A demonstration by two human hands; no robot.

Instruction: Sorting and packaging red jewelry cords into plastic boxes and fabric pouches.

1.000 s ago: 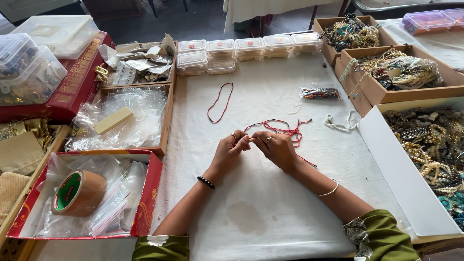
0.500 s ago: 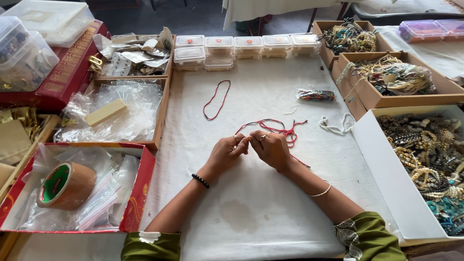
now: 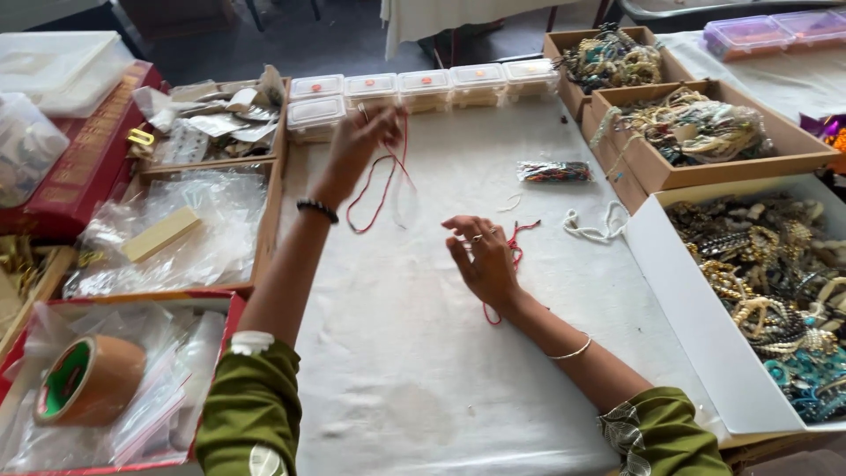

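the left hand (image 3: 366,132) lifts a red cord loop (image 3: 381,189), pinched in its fingers, just before a row of clear lidded boxes with orange dots (image 3: 423,86). the right hand (image 3: 483,256) hovers open-fingered over a second red cord (image 3: 514,247) on the white tablecloth (image 3: 423,370), near a small clear packet of dark beads (image 3: 553,171).

A single head-worn camera looked steeply down and forward over the white tabletop (image 3: 493,388) from close above, taking in both forearms and the boxes along the far edge
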